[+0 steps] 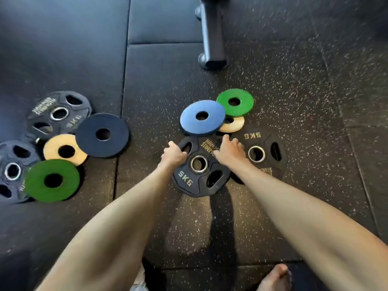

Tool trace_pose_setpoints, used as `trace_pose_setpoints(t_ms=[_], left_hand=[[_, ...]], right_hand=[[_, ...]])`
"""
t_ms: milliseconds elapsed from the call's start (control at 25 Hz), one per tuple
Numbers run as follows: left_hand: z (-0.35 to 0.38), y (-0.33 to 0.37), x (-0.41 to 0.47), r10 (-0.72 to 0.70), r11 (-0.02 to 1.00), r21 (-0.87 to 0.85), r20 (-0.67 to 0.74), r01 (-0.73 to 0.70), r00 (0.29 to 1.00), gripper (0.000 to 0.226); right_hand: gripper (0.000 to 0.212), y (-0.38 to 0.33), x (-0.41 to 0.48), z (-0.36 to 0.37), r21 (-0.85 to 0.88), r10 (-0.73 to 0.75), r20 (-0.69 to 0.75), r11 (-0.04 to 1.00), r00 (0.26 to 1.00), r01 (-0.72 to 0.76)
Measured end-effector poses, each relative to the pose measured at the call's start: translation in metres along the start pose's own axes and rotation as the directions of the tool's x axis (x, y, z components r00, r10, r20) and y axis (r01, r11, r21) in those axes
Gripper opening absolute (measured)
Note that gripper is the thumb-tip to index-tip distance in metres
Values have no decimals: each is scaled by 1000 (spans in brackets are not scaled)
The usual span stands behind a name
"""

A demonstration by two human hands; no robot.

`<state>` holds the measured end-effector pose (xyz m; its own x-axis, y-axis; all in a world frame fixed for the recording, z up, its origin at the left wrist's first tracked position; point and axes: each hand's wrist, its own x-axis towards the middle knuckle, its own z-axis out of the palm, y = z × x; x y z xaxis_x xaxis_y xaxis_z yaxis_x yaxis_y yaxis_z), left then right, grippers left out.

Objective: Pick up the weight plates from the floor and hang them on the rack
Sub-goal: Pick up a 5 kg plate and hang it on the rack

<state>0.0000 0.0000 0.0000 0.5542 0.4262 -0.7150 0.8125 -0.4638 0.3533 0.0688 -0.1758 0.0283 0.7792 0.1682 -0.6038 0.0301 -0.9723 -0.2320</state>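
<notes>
A black 5 kg plate (pixel 198 177) with grip slots lies on the speckled floor in front of me. My left hand (pixel 173 154) curls its fingers into that plate's upper left slot. My right hand (pixel 227 151) grips its upper right edge, where it overlaps a second black 5 kg plate (pixel 266 152). Resting on the near plate's far edge is a blue plate (pixel 202 117), which in turn lies over a small tan plate (pixel 232 124). A green plate (pixel 235 102) sits behind them.
At the left lies a second heap: two black slotted plates (pixel 58 114) (pixel 12 171), a dark blue plate (pixel 102 135), a tan plate (pixel 65 150) and a green plate (pixel 52 180). A black steel rack foot (pixel 212 38) stands at the top centre. My bare foot (pixel 275 278) shows bottom right.
</notes>
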Motion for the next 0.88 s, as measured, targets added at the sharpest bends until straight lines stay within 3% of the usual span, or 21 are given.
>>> trace_pose_setpoints(t_ms=[120,280,400,520,680,880], left_hand=[[26,-24,17,-124,992,31,-53,126,991,72],[40,-22,34,-58,995,72,-134,68,989,66],[39,-18,45,-54,992,106,-171,72,984,60],[35,-21,49,0,982,188,-177,34,984,50],[32,-19,47,38,970,242,-160,2,986,44],[33,-26,41,-75,967,243,-31,80,997,45]], right_hand=[[74,11,11,21,-9,102,6,995,995,-102],[94,18,37,15,-12,108,61,994,992,-107],[102,11,42,14,-37,146,24,989,989,-145],[88,0,28,35,-24,157,-107,987,982,-161],[74,14,0,58,15,76,-254,997,964,-75],[60,29,-32,93,162,161,-388,981,907,-105]])
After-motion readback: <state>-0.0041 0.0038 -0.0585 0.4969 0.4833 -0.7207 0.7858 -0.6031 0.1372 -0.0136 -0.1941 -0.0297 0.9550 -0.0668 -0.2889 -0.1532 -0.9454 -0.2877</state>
